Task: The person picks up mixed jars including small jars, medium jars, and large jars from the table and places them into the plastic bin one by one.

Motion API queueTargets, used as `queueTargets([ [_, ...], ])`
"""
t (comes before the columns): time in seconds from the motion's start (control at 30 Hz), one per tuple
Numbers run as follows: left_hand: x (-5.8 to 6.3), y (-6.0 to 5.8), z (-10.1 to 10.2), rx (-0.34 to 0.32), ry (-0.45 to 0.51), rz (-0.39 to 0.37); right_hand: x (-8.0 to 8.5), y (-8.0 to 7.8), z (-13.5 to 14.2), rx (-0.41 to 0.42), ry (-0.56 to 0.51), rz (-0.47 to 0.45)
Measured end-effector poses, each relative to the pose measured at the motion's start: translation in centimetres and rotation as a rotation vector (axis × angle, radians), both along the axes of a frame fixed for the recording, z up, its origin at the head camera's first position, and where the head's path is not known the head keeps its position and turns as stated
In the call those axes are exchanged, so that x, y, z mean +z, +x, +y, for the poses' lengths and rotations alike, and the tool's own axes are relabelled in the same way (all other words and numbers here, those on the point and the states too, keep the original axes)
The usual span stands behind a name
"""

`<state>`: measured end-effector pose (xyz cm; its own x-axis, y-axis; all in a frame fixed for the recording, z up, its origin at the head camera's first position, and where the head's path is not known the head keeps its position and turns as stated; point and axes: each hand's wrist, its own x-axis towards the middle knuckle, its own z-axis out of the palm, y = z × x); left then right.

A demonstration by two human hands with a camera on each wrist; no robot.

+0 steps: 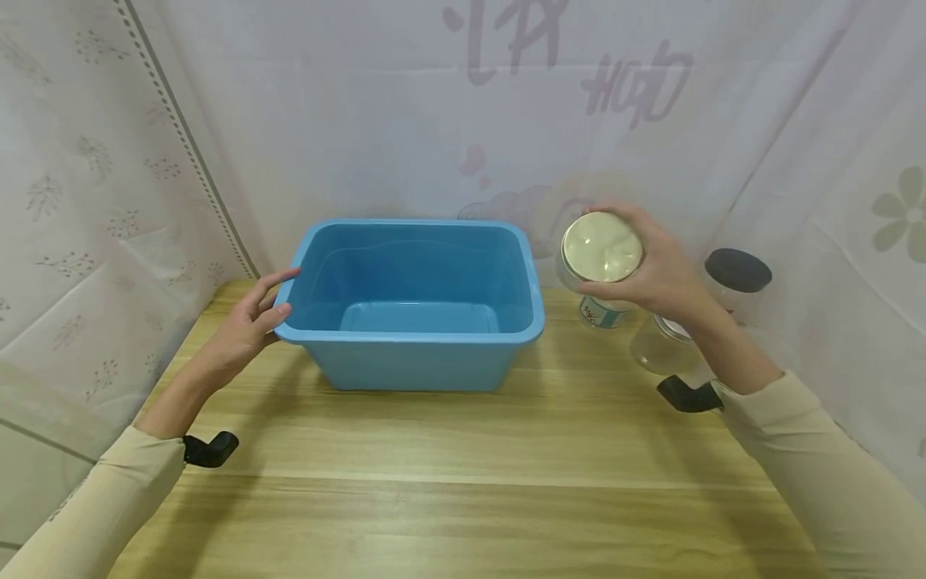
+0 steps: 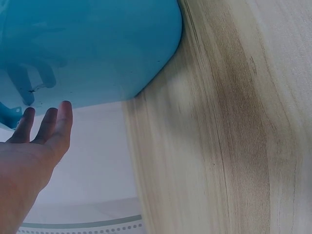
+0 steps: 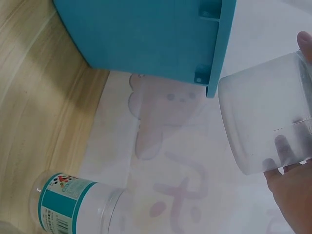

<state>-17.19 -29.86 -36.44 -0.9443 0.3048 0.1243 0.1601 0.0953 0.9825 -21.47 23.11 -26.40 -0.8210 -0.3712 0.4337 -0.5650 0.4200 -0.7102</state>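
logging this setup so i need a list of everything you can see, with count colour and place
bin: 1, blue, empty, middle of the table
jar with cream lid: 1, clear, held up right of the bin
jar with teal label: 1, clear, on the table below the held jar
jar with black lid: 1, clear, far right by the curtain
jar lying low: 1, clear, right, partly hidden by the forearm
table: 1, light wood
curtain: white, patterned, behind and at both sides
left hand: on the bin's left rim
right hand: grips the cream-lidded jar
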Motion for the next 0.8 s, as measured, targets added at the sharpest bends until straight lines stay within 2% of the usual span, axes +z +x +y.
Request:
queueTargets([
  [0.53, 0.2, 0.0, 0.1, -0.006, 0.015, 0.006, 1.1, 0.2, -2.2, 0.056, 0.087, 0.161],
  [0.8, 0.0, 0.0, 0.1, 0.0, 0.017, 0.004, 1.7, 0.0, -3.7, 0.105, 0.165, 0.156],
])
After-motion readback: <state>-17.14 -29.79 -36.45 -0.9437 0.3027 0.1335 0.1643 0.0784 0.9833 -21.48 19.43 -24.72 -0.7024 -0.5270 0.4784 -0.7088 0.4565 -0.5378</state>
